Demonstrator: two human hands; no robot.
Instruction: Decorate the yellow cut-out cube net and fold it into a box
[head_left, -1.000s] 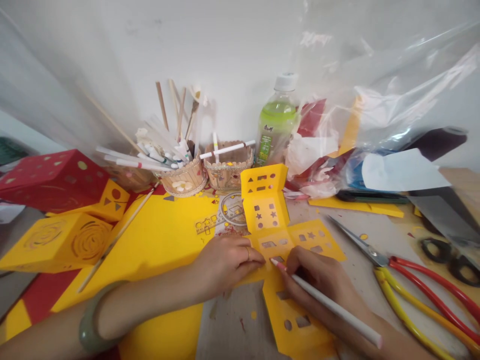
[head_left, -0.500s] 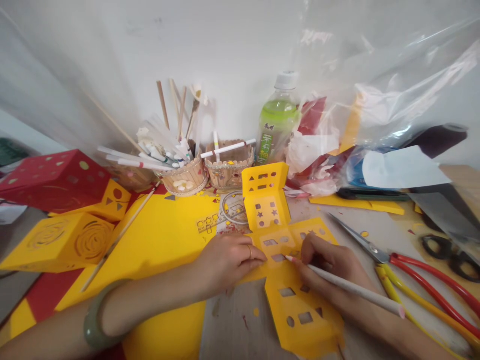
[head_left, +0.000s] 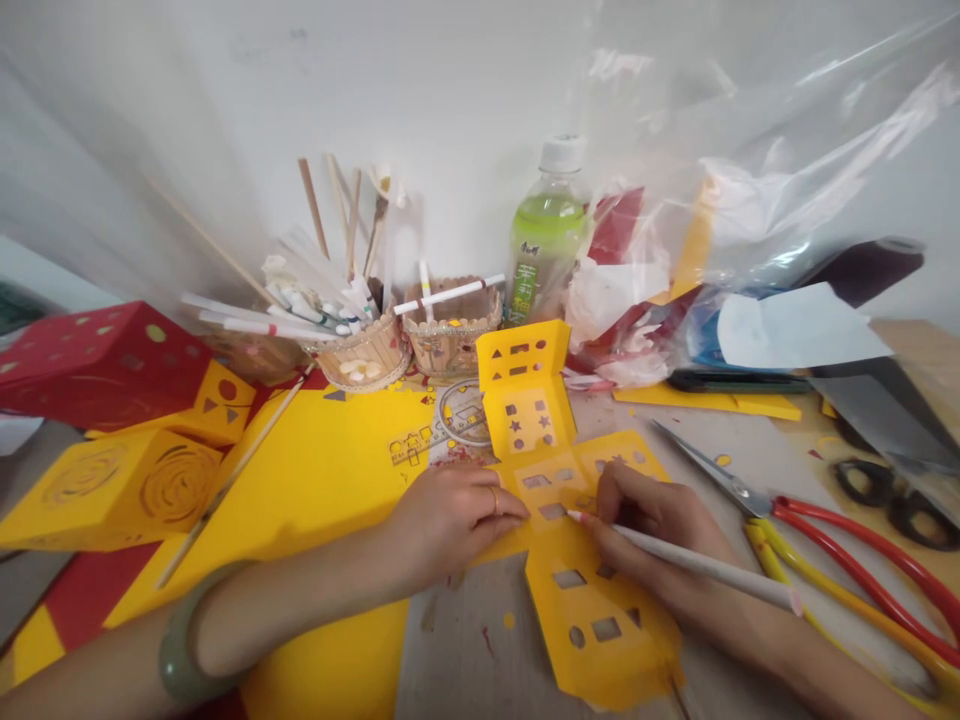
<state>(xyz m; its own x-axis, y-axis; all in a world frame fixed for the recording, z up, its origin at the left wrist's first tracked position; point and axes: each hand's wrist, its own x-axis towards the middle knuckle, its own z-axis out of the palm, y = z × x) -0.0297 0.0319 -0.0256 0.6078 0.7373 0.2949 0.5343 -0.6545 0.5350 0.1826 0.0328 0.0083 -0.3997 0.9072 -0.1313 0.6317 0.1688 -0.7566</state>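
Observation:
A yellow card net (head_left: pixel 566 585) with small cut-out shapes lies partly folded on the table, its far flaps standing up. The fingers of my left hand (head_left: pixel 465 510) are together and hold down its left flap; the thumb is hidden. My right hand (head_left: pixel 652 510) pinches a slim white pen-shaped tool (head_left: pixel 712 568) with a pinkish rear end. Its tip rests at a four-sided cut-out in the middle of the card. Whether the tip is a lead or a blade is too small to tell.
Red-handled scissors (head_left: pixel 765 505) lie at right, beside black-handled ones. Behind stand a green drink bottle (head_left: pixel 546 240) and pen baskets (head_left: pixel 367 352). A yellow sheet (head_left: pixel 322 480), a stencil ruler (head_left: pixel 420 440), a yellow box (head_left: pixel 112 485) and a red box (head_left: pixel 105 365) are at left.
The whole view has shifted slightly, so things appear a little further left and up. Both hands keep their places on the card, and the tool tip stays at the same cut-out.

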